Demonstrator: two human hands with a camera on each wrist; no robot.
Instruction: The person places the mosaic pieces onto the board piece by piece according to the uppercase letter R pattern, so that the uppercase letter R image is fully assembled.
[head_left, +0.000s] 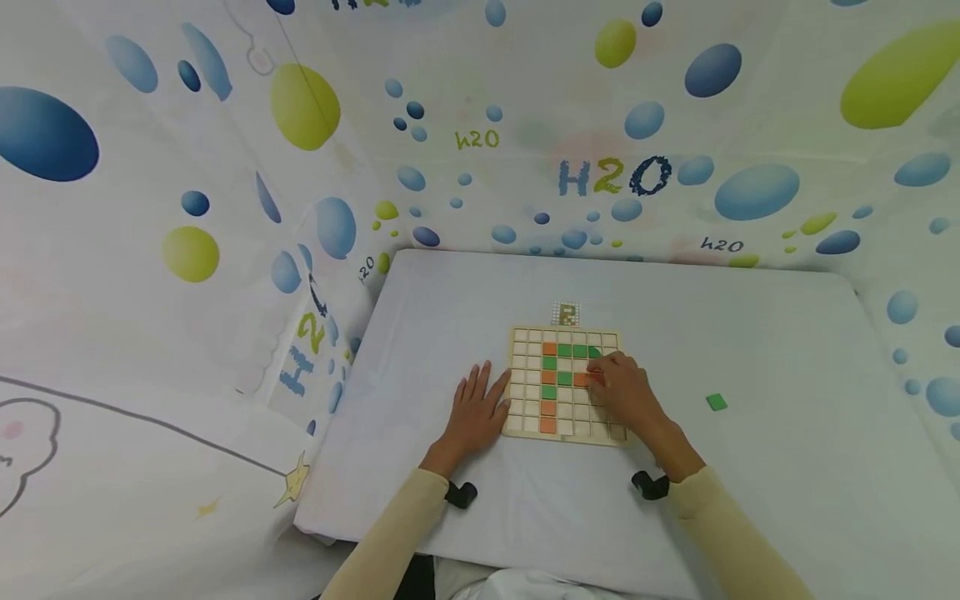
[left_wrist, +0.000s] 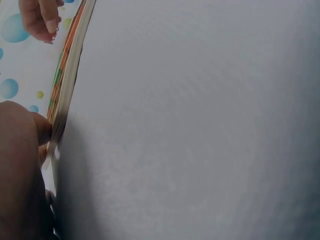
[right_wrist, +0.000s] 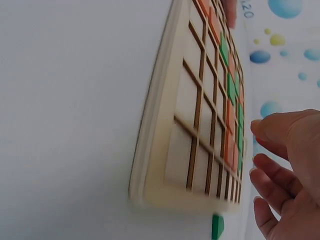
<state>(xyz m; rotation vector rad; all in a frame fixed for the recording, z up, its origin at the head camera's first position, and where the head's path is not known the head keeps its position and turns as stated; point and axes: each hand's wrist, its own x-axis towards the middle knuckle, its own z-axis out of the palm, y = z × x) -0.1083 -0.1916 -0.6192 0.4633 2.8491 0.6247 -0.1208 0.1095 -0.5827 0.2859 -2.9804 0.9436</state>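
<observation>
A square wooden grid board [head_left: 531, 410] lies on the table with green and orange tiles set in some of its cells. My left hand [head_left: 478, 408] rests flat at the board's left side, fingers spread; its thumb [left_wrist: 44, 129] touches the edge in the left wrist view. Over the board's right part is my right hand [head_left: 624, 390], fingertips close to an orange tile [head_left: 581, 380]. In the right wrist view the right hand [right_wrist: 295, 165] has loosely bent fingers, its thumb apart from them, with no tile visible between. A rounded green tile [head_left: 595, 352] sits just beyond the fingertips.
One loose green tile [head_left: 717, 402] lies on the white table to the right of the board. Behind the board is a small patterned card [head_left: 566, 313]. A printed cloth wall [head_left: 525, 200] rises at the table's far edge.
</observation>
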